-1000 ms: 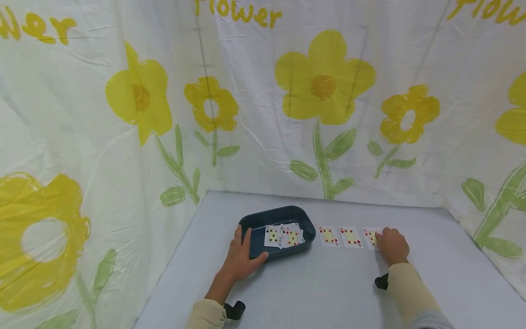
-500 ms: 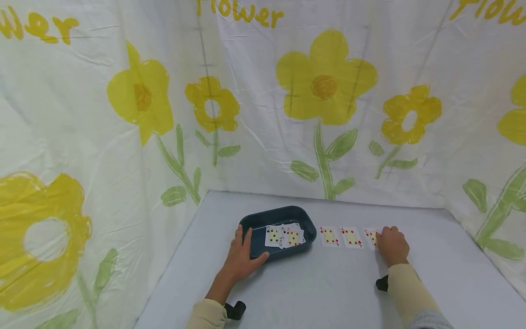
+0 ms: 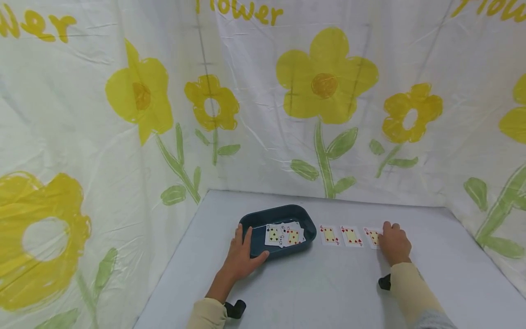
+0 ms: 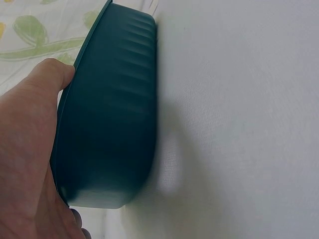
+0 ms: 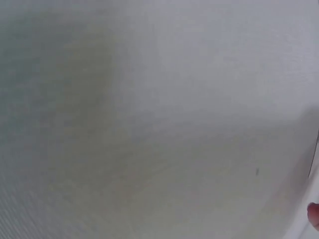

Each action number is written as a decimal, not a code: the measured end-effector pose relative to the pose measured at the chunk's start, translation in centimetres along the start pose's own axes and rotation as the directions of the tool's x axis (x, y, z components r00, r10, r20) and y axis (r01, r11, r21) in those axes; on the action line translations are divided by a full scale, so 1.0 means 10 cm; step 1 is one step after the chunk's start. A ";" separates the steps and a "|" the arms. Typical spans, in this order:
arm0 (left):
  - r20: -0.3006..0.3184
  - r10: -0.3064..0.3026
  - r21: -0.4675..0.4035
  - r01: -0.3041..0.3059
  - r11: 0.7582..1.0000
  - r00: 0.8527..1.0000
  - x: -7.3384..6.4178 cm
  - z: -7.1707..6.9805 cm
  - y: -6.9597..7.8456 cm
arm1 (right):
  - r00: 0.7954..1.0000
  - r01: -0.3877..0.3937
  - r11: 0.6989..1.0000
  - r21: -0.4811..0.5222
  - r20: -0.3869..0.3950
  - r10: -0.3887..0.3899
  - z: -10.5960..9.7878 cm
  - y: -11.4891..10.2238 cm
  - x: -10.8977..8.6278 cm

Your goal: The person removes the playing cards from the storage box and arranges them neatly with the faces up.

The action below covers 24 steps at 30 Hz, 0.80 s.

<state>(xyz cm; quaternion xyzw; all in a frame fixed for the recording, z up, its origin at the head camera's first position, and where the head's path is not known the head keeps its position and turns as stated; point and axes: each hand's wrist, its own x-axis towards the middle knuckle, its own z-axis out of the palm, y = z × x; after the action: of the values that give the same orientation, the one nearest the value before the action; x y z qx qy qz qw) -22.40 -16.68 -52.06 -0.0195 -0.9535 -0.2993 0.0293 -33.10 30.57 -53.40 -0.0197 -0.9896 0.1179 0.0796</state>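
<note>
My left hand (image 3: 242,258) holds the left end of a dark teal plastic tray (image 3: 255,240); in the left wrist view the thumb (image 4: 60,72) lies at the rim and fingertips show past the far end. In the tray lie overlapping playing cards, a five (image 3: 272,234) of a black suit among them. My right hand (image 3: 395,244), fingers bent, pinches the right edge of a six of diamonds (image 3: 371,237), covering part of it. In the right wrist view only a fingertip (image 5: 314,215) shows, beside a pale edge.
Between the tray and the right hand, two red fours (image 3: 329,235) lie face up in a row with the six. The white table (image 3: 320,288) is backed by a white curtain (image 3: 255,151) with painted yellow flowers. A black wrist device (image 3: 235,309) is on the left wrist.
My right hand has shifted slightly right and away, tilting a little, and more of the six of diamonds shows. The left hand and the tray stay where they were.
</note>
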 end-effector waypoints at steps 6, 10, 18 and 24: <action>0.005 -0.004 -0.006 0.004 1.000 1.000 -0.01 0.00 0.01 | 0.999 0.044 0.999 -0.031 -0.004 -0.044 -0.06 0.00 -0.06; 0.008 -0.008 -0.006 0.008 1.000 1.000 -0.03 0.01 0.00 | 0.998 0.053 0.998 -0.036 -0.017 -0.054 -0.05 0.03 -0.07; 0.011 -0.010 -0.006 0.010 1.000 1.000 -0.03 0.00 0.00 | 0.998 0.046 0.999 -0.011 -0.043 -0.047 -0.06 0.00 -0.03; 0.007 -0.002 -0.002 0.002 1.000 1.000 -0.02 -0.03 0.00 | 0.996 0.065 0.997 0.031 -0.062 -0.063 -0.10 -0.14 0.10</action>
<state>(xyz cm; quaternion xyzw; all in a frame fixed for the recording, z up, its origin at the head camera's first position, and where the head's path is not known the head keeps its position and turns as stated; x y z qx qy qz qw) -22.23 -16.80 -51.82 -0.0194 -0.9533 -0.3005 0.0257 -33.93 29.53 -52.01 0.0098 -0.9848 0.1310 0.1139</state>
